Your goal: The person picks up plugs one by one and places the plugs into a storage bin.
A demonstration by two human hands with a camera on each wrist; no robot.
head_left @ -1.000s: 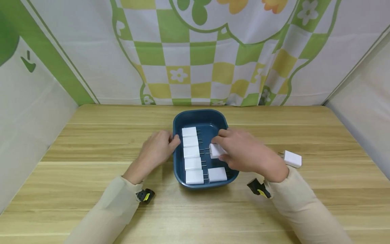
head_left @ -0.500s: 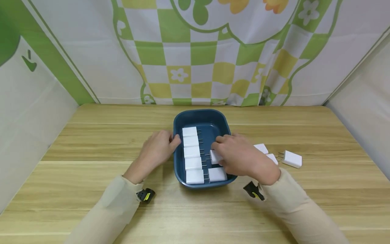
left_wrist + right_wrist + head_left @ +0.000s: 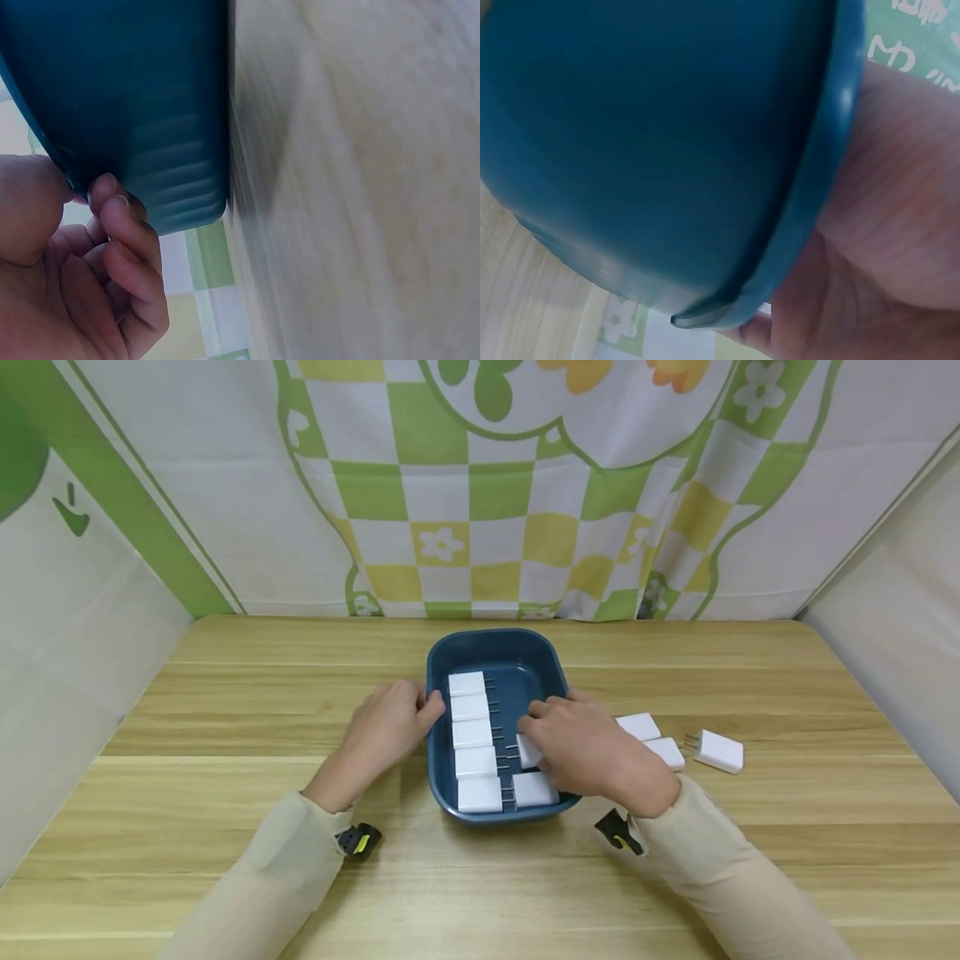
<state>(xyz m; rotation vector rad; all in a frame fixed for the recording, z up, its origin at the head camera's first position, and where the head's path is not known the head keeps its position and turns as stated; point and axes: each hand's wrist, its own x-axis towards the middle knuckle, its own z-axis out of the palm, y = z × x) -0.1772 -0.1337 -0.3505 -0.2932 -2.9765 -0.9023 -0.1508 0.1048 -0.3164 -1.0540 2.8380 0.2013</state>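
A dark blue plastic bin [image 3: 495, 647] stands on the table. My left hand [image 3: 386, 727] pinches its left rim between thumb and fingers, also plain in the left wrist view. Down the bin's left side runs a column of several white plug chargers [image 3: 472, 733], prongs facing right. My right hand [image 3: 592, 747] reaches over the right rim and grips a white charger [image 3: 528, 750], whose prongs point left; the hand covers most of it. Just nearer lies another white charger [image 3: 536, 789], prongs left. In the right wrist view, the bin wall hides the fingertips.
To the right of the bin, two white chargers [image 3: 664, 752] lie partly behind the right wrist. Farther right is a single charger [image 3: 720, 752] with prongs to the left. A patterned curtain [image 3: 495, 543] hangs behind the wooden table [image 3: 300, 643].
My right hand has brought its charger slightly toward me, closer to the near charger. Two chargers on the table have come into view past the right wrist. The left hand stays put.
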